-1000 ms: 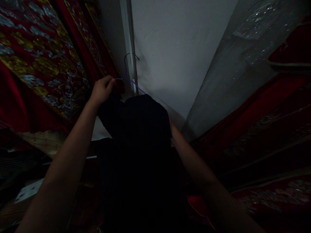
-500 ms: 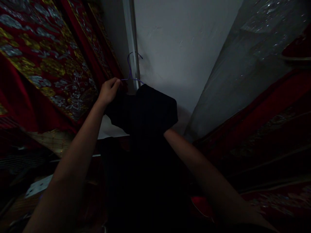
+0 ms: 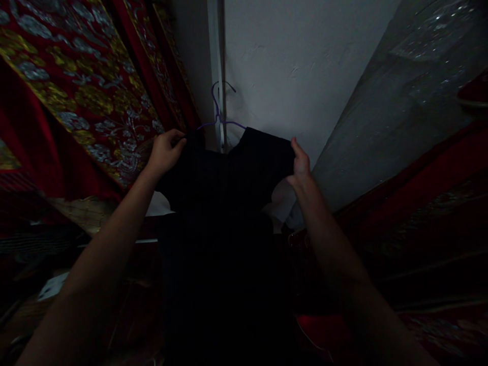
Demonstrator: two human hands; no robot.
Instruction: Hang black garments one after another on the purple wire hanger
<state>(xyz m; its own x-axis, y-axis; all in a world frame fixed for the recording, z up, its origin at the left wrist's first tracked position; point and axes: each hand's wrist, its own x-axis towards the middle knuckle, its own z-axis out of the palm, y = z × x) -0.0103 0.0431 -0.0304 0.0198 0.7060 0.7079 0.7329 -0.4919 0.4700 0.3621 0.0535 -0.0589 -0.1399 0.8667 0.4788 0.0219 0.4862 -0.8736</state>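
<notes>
A dark short-sleeved garment (image 3: 229, 178), dress-like in its length, hangs on a thin purple wire hanger (image 3: 218, 112) in front of a pale wall. The hanger's hook and part of its shoulders show above the neckline; the rest is under the cloth. My left hand (image 3: 165, 152) is closed with thumb and fingers on the garment's left shoulder. At the other side, my right hand (image 3: 300, 161) grips the right sleeve's outer edge, its fingers partly hidden by the cloth. Both sleeves are spread out sideways. The lower part merges into darkness.
Red cloth with gold and silver embroidery (image 3: 95, 96) hangs at the left. A clear plastic cover (image 3: 381, 96) drapes at the right, above dark red fabric (image 3: 427, 173). Behind the hanger runs a narrow vertical metal strip (image 3: 216, 46). A white spotted piece (image 3: 53, 286) lies at lower left.
My right hand has come out from behind the right sleeve to its outer edge. That sleeve is now spread wider and flatter. My left hand has stayed at the left shoulder.
</notes>
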